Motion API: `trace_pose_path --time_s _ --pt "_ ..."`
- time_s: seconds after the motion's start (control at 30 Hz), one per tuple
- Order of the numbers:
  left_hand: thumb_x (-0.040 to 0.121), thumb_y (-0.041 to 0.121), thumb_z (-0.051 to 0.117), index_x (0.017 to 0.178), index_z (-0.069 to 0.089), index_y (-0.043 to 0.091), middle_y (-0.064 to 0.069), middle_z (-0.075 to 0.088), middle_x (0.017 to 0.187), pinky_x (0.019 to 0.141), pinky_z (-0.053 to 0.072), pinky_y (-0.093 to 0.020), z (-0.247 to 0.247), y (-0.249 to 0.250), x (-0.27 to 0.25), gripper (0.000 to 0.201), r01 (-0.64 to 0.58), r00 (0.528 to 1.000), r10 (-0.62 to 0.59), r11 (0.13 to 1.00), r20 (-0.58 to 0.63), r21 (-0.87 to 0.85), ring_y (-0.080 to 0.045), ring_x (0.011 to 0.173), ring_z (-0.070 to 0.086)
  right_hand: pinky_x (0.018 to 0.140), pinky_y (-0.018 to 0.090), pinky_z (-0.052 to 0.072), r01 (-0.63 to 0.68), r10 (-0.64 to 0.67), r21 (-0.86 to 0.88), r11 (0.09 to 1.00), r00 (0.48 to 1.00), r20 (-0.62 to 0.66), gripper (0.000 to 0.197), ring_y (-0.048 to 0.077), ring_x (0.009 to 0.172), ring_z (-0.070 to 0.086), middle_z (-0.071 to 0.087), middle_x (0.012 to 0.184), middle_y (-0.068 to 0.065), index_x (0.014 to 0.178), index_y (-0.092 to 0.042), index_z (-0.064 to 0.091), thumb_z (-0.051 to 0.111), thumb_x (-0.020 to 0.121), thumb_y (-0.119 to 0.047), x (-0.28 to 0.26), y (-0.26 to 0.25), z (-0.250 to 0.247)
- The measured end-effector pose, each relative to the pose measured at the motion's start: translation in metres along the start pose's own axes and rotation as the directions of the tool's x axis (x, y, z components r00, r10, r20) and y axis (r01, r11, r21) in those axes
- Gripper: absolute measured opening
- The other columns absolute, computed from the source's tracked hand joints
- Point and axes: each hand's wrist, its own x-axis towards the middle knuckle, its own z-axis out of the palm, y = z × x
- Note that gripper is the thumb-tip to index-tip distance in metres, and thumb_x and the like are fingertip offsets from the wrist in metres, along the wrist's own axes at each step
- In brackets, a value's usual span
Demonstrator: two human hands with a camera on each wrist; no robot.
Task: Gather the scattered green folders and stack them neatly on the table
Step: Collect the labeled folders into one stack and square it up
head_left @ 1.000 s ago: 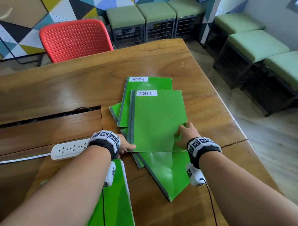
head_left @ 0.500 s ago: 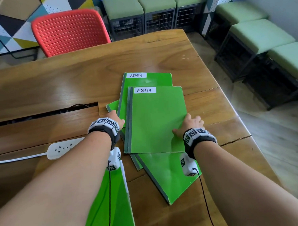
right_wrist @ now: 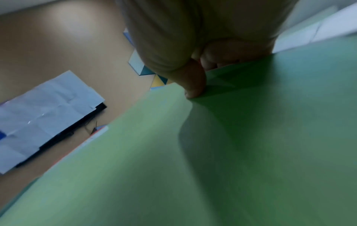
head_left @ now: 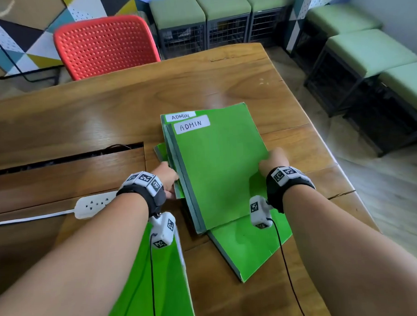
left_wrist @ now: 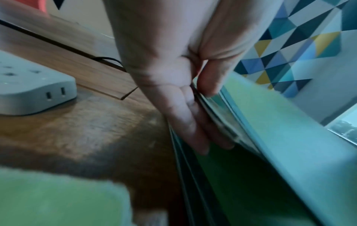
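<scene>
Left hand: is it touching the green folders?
Touching. The left wrist view shows the left hand gripping the folders at their spine edge.

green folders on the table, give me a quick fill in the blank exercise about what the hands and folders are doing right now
1. The white label on the top folder reads ____.
2. The left hand grips the held folders by their ____ edge.
3. The right hand pinches the top folder with its ____ on the cover.
4. The white power strip lies on the table to the ____ of the folders.

Missing words: ADMIN; left (spine); thumb; left
</scene>
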Motion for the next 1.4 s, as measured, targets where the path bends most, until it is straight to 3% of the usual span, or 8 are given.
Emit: trace_pose_path --time_s 0.17,0.33,0.43,0.5,0.6,0.7,1.1,1.4 --pt "0.100 0.005 0.037 0.130 0.045 -0.005 -0.027 0.066 0.107 0.077 0.057 -0.052 0.029 -0.015 -0.041 0.034 0.179 0.961 -0.175 0.984 0.215 0.003 -0.040 0.089 0.068 0.093 0.043 0.051 -0.005 0.002 -0.089 0.996 0.999 -0.034 0.042 0.035 0.109 0.058 0.057 0.124 0.019 0.125 -0.003 0.049 0.055 0.084 0.001 -0.012 0.020 -0.008" --pt "0.100 0.018 0.041 0.141 0.037 -0.005 -0.019 0.046 0.144 0.093 0.052 -0.044 0.044 -0.045 -0.055 0.047 0.255 0.922 -0.284 0.957 0.264 0.139 -0.031 0.125 0.054 0.100 0.048 0.044 -0.054 0.050 -0.201 0.978 0.998 -0.028 0.038 0.039 0.116 0.051 0.051 0.128 0.020 0.121 -0.003 0.051 0.059 0.084 -0.007 -0.023 0.049 -0.004" --pt "0.097 0.014 0.045 0.135 0.048 -0.003 -0.019 0.055 0.136 0.077 0.053 -0.030 0.048 -0.042 -0.050 0.042 0.083 0.992 -0.096 0.984 0.079 0.158 -0.019 0.096 0.055 0.102 0.047 0.041 -0.030 0.022 -0.240 0.970 0.999 -0.036 0.040 0.038 0.120 0.047 0.047 0.131 0.020 0.125 -0.002 0.046 0.056 0.087 -0.006 -0.026 0.053 0.004" --pt "0.095 0.017 0.050 0.132 0.051 -0.004 -0.021 0.056 0.134 0.090 0.053 -0.034 0.051 -0.036 -0.049 0.042 0.034 0.999 -0.036 0.984 0.007 0.176 -0.019 0.095 0.054 0.102 0.048 0.041 0.000 -0.005 -0.252 0.968 1.000 -0.016 0.041 0.038 0.120 0.047 0.046 0.133 0.020 0.127 -0.002 0.043 0.054 0.087 -0.005 -0.028 0.051 0.007" --pt "0.093 0.029 0.058 0.137 0.043 -0.007 -0.022 0.054 0.132 0.100 0.048 -0.039 0.058 -0.033 -0.045 0.059 0.121 0.992 -0.116 0.984 -0.042 0.128 -0.031 0.115 0.057 0.102 0.048 0.041 0.023 -0.016 -0.256 0.966 0.999 0.029 0.043 0.038 0.121 0.047 0.047 0.133 0.019 0.130 -0.006 0.042 0.053 0.088 -0.010 -0.028 0.052 0.011" --pt "0.091 0.021 0.061 0.133 0.045 -0.008 -0.018 0.061 0.106 0.094 0.049 -0.036 0.059 -0.031 -0.041 0.054 0.145 0.986 -0.138 0.987 -0.098 0.073 -0.026 0.101 0.057 0.095 0.048 0.049 0.040 -0.021 -0.196 0.980 0.995 0.096 0.041 0.036 0.107 0.057 0.058 0.121 0.018 0.126 -0.009 0.051 0.056 0.085 -0.015 -0.021 0.059 0.014" --pt "0.092 0.003 0.054 0.154 0.002 0.011 -0.010 0.012 0.161 0.118 0.020 -0.042 -0.006 -0.010 -0.082 0.081 -0.244 0.931 0.152 0.935 -0.333 -0.256 -0.028 0.147 0.019 0.071 0.029 0.052 0.227 -0.288 0.301 0.926 0.941 0.179 0.066 0.023 0.102 0.059 0.053 0.132 0.012 0.145 -0.014 0.030 0.064 0.088 -0.010 -0.074 0.000 -0.025" --pt "0.082 -0.006 0.062 0.114 0.042 0.010 -0.013 0.060 0.115 0.102 0.044 -0.051 -0.062 -0.005 -0.107 0.041 -0.502 0.819 0.301 0.787 -0.489 -0.357 -0.036 0.115 0.057 0.100 0.047 0.047 0.436 -0.478 0.589 0.680 0.873 -0.094 0.042 0.027 0.109 0.060 0.063 0.117 0.007 0.117 -0.015 0.043 0.062 0.083 0.002 -0.121 -0.041 -0.032"
